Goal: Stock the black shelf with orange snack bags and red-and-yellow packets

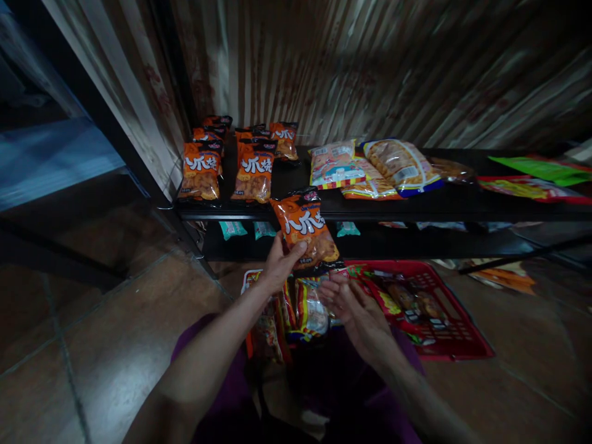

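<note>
My left hand [279, 268] is closed on an orange snack bag [305, 229] and holds it up just in front of the black shelf's front edge [416, 214]. Below and to the right, my right hand [351, 305] is open with fingers spread, empty, and hovers over several snack packets [303, 308] in my lap. On the shelf's left part lie two rows of matching orange bags [252, 169].
Yellow and cream snack packs [370, 166] lie mid-shelf; green and red packs [536, 179] are at the right. A red plastic basket [462, 345] with packets sits on the brown tiled floor. Teal packets [234, 229] lie on the lower shelf. A striped curtain hangs behind.
</note>
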Demonstrator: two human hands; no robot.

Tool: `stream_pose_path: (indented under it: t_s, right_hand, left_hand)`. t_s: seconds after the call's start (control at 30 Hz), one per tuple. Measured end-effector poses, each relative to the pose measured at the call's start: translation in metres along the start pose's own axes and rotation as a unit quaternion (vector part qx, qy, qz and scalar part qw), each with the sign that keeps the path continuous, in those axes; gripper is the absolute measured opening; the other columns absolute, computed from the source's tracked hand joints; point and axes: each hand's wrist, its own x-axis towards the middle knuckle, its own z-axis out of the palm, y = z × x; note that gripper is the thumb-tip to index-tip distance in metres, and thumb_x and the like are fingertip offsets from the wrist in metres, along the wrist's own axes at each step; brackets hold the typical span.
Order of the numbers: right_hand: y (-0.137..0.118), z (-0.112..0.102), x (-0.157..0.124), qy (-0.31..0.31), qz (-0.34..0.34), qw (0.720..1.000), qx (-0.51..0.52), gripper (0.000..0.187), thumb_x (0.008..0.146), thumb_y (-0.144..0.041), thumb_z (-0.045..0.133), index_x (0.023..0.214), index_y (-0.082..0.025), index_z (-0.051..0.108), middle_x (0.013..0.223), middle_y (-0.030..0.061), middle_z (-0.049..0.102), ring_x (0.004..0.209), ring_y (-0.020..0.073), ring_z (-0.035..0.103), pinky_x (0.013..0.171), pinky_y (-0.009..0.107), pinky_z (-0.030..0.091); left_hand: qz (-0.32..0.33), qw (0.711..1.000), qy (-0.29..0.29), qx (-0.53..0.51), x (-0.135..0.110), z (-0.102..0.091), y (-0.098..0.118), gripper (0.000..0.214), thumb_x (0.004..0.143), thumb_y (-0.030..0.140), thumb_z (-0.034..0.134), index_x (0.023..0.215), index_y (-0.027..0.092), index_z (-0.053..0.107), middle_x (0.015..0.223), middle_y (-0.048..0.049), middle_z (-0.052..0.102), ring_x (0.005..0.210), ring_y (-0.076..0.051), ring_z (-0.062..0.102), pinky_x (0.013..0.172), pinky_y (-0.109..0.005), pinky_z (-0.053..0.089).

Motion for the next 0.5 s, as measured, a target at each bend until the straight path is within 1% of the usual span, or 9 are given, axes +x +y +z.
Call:
stream_pose_path:
  t_s: [0.07, 0.1, 0.17, 0.23, 0.27, 0.37, 0.43, 0.5]
  right_hand:
    - [0.005, 0.005, -0.003, -0.03, 0.014, 0.999, 0.016, 0.042, 0.059, -0.048, 0.083, 0.088, -0.023, 0.068, 0.089, 0.0031, 0.072, 0.085, 0.0173, 0.067, 0.079, 0.032, 0.054]
    - [0.003, 0.01, 0.0, -0.032, 0.009, 0.999, 0.031, 0.039, 0.059, -0.046, 0.084, 0.086, -0.023, 0.068, 0.087, 0.0017, 0.072, 0.082, 0.0162, 0.067, 0.078, 0.031, 0.054]
    - [-0.005, 0.025, 0.008, -0.022, -0.01, 0.998, 0.063, 0.035, 0.055, -0.04, 0.087, 0.079, -0.023, 0.068, 0.081, -0.0016, 0.071, 0.073, 0.0129, 0.066, 0.071, 0.027, 0.055]
    - [-0.017, 0.042, 0.019, -0.017, -0.032, 0.996, 0.082, 0.035, 0.051, -0.035, 0.089, 0.074, -0.022, 0.067, 0.077, -0.0037, 0.07, 0.066, 0.01, 0.064, 0.064, 0.022, 0.055]
    - [-0.023, 0.049, 0.023, -0.019, -0.042, 0.995, 0.088, 0.035, 0.049, -0.033, 0.09, 0.071, -0.021, 0.066, 0.073, -0.0044, 0.07, 0.063, 0.0093, 0.064, 0.062, 0.021, 0.055]
    - [-0.04, 0.066, 0.036, -0.052, -0.065, 0.992, 0.097, 0.036, 0.047, -0.034, 0.091, 0.066, -0.02, 0.062, 0.062, -0.0054, 0.067, 0.057, 0.0104, 0.064, 0.057, 0.022, 0.056]
    - [-0.049, 0.072, 0.043, -0.07, -0.076, 0.99, 0.095, 0.037, 0.047, -0.035, 0.09, 0.067, -0.02, 0.062, 0.058, -0.0052, 0.066, 0.052, 0.011, 0.063, 0.049, 0.021, 0.054]
    - [-0.058, 0.075, 0.049, -0.084, -0.089, 0.988, 0.094, 0.037, 0.048, -0.035, 0.09, 0.071, -0.019, 0.065, 0.061, -0.0037, 0.068, 0.051, 0.011, 0.063, 0.045, 0.019, 0.053]
  left_hand:
    - [0.01, 1.0, -0.009, 0.013, -0.001, 0.003, 0.001, 0.057, 0.068, 0.038, 0.079, 0.115, 0.021, 0.053, 0.114, -0.0061, 0.065, 0.105, -0.021, 0.061, 0.098, -0.037, 0.043]
    - [0.013, 1.0, -0.02, 0.018, -0.001, 0.006, 0.004, 0.056, 0.069, 0.037, 0.078, 0.116, 0.021, 0.052, 0.115, -0.0062, 0.065, 0.106, -0.021, 0.06, 0.098, -0.037, 0.043]
    - [0.023, 0.998, -0.05, 0.023, 0.0, 0.013, 0.015, 0.054, 0.072, 0.035, 0.076, 0.119, 0.022, 0.052, 0.117, -0.0057, 0.064, 0.108, -0.022, 0.06, 0.098, -0.037, 0.043]
    - [0.039, 0.997, -0.06, 0.021, 0.004, 0.022, 0.029, 0.051, 0.075, 0.035, 0.073, 0.119, 0.023, 0.053, 0.119, -0.0048, 0.063, 0.111, -0.022, 0.059, 0.099, -0.036, 0.043]
    - [0.046, 0.997, -0.051, 0.021, 0.007, 0.027, 0.037, 0.048, 0.076, 0.036, 0.072, 0.118, 0.023, 0.054, 0.12, -0.0045, 0.063, 0.113, -0.021, 0.058, 0.099, -0.036, 0.043]
    - [0.045, 0.999, 0.002, 0.013, 0.019, 0.041, 0.056, 0.043, 0.078, 0.041, 0.069, 0.116, 0.024, 0.057, 0.12, -0.0039, 0.065, 0.114, -0.021, 0.058, 0.098, -0.034, 0.044]
    - [0.04, 0.999, 0.033, -0.004, 0.027, 0.05, 0.065, 0.043, 0.077, 0.042, 0.07, 0.114, 0.023, 0.058, 0.119, -0.0041, 0.065, 0.112, -0.021, 0.059, 0.096, -0.033, 0.046]
    - [0.046, 0.998, 0.048, -0.016, 0.033, 0.059, 0.072, 0.042, 0.076, 0.042, 0.071, 0.11, 0.021, 0.059, 0.116, -0.0049, 0.067, 0.109, -0.022, 0.061, 0.093, -0.034, 0.047]
